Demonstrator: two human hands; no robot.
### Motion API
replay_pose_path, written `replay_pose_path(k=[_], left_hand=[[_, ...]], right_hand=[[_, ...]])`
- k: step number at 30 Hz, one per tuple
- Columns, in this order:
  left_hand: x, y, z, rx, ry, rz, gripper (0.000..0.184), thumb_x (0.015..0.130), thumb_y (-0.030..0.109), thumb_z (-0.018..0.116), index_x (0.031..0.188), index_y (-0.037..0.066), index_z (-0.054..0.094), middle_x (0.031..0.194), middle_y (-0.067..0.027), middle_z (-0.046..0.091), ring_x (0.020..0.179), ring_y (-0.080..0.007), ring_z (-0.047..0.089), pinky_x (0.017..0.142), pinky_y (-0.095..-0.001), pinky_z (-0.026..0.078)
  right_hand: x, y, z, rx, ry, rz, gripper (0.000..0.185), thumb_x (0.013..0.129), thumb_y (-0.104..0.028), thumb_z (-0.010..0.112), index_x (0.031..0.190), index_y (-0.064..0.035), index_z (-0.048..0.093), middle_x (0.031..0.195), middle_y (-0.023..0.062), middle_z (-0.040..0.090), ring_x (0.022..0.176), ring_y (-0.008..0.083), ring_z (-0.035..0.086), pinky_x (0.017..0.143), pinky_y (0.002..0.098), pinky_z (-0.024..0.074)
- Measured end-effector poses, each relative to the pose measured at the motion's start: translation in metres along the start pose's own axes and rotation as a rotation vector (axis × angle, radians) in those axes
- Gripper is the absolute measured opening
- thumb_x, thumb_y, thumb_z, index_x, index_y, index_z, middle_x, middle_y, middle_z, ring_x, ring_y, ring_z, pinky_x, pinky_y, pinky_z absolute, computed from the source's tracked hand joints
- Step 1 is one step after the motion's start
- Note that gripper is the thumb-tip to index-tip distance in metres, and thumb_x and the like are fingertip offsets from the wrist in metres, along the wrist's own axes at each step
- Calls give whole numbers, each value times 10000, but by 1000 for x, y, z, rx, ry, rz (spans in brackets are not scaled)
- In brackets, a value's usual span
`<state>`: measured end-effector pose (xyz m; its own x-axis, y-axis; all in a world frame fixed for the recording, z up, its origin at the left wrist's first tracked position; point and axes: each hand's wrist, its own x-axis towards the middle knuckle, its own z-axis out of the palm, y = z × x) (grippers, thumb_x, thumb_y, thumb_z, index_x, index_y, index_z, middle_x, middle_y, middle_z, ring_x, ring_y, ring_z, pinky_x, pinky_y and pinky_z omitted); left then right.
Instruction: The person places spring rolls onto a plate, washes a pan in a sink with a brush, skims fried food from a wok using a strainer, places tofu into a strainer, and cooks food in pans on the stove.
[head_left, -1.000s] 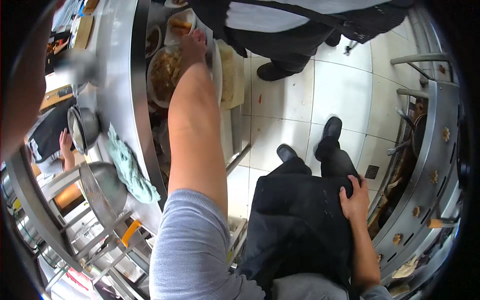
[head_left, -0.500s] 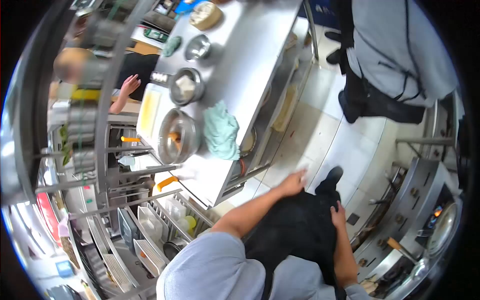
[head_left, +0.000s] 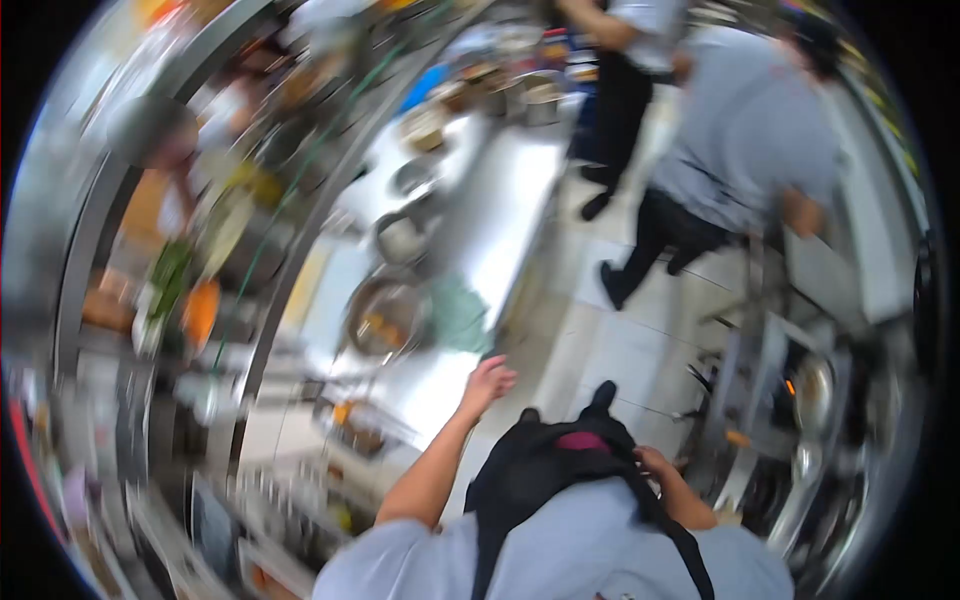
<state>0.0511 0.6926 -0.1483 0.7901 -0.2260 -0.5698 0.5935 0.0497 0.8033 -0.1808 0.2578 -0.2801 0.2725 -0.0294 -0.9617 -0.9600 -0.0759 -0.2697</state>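
My left hand (head_left: 488,385) is raised beside the near edge of the steel counter (head_left: 505,225), with its fingers loosely apart and nothing visible in them. Just beyond it a green cloth (head_left: 458,315) lies crumpled on the counter. Left of the cloth stands a metal bowl (head_left: 357,318) with some orange-brown food inside. My right hand (head_left: 655,468) is at the side of my black apron (head_left: 535,462); blur and its angle hide what its fingers do.
Smaller bowls (head_left: 400,238) line the counter. Two people in grey shirts stand ahead, the nearer one (head_left: 745,130) at the right. To my right is a stove with a lit flame and a pan (head_left: 815,395). Racks of dishes (head_left: 285,500) stand at lower left.
My view has swung up, and more of the kitchen ahead shows. My left hand has moved left and come closer to the counter edge. A second person has come into view.
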Motion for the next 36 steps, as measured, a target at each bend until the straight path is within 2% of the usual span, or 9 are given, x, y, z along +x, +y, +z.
replay_pose_path(k=[3, 7, 9, 13, 16, 20, 25, 34, 36], left_hand=[[0, -7, -20, -103, -137, 2, 467, 966, 284, 555, 1377, 105, 424, 1101, -111, 642, 926, -197, 646, 809, -345, 543], [-11, -65, -29, 453, -395, -228, 476, 927, 257, 583, 1368, 121, 469, 1183, -66, 636, 1055, -194, 601, 873, -356, 488], [-11, -130, -55, 923, -658, -11, 488, 926, 337, 562, 1361, 125, 495, 1221, -61, 614, 1144, -217, 546, 941, -392, 441], [-24, -171, -77, 947, -648, -542, 575, 911, 477, 461, 1370, 132, 488, 1293, -80, 556, 1206, -273, 490, 973, -470, 389], [-30, -173, -83, 959, -635, -698, 660, 899, 581, 385, 1378, 136, 482, 1348, -95, 513, 1254, -315, 449, 996, -529, 350], [-39, -182, -87, 975, -576, -846, 790, 884, 721, 284, 1387, 143, 475, 1420, -114, 455, 1317, -371, 393, 1028, -608, 298], [-43, -225, -105, 1002, -772, -693, 809, 857, 767, 327, 1406, 186, 451, 1437, -99, 447, 1332, -368, 385, 1033, -625, 297], [-112, -227, -57, 1140, -526, -562, 499, 849, 275, 581, 1335, 185, 514, 1179, -47, 607, 984, -272, 615, 804, -500, 523], [-102, -247, -68, 1218, -567, -475, 495, 849, 276, 583, 1331, 181, 517, 1168, -47, 610, 976, -272, 617, 799, -495, 524]], right_hand=[[-12, 26, 37, -66, 6, 21, 506, 903, -432, 527, 1352, -205, 465, 1396, 78, 447, 1181, 318, 475, 906, 592, 434], [-17, 39, 69, -97, 141, -44, 347, 861, -332, 540, 1114, -127, 659, 1074, 113, 665, 1003, 315, 625, 842, 508, 496], [-4, 66, 75, -445, 497, -275, 312, 807, -280, 547, 977, -74, 708, 907, 159, 690, 854, 333, 664, 790, 424, 519], [35, 114, 91, -523, 639, -251, 344, 750, -273, 588, 962, -27, 700, 941, 220, 675, 869, 353, 661, 775, 389, 524], [27, 131, 105, -415, 518, -9, 400, 734, -283, 645, 997, 16, 683, 988, 186, 691, 904, 311, 668, 786, 406, 520], [-1, 164, 127, 262, -100, 221, 477, 779, -325, 644, 1104, 23, 655, 1173, 188, 642, 1055, 276, 633, 859, 433, 524], [-38, 230, 140, 269, -97, 81, 470, 759, -305, 680, 1118, -3, 656, 1169, 167, 647, 1044, 268, 634, 859, 429, 523], [-73, 377, 186, 361, 17, -60, 480, 725, -270, 744, 1142, -48, 658, 1161, 131, 657, 1025, 252, 636, 859, 422, 522], [-67, 413, 211, -94, 33, -224, 534, 679, -203, 796, 1179, -97, 641, 1210, 106, 632, 1029, 250, 630, 866, 395, 522]])
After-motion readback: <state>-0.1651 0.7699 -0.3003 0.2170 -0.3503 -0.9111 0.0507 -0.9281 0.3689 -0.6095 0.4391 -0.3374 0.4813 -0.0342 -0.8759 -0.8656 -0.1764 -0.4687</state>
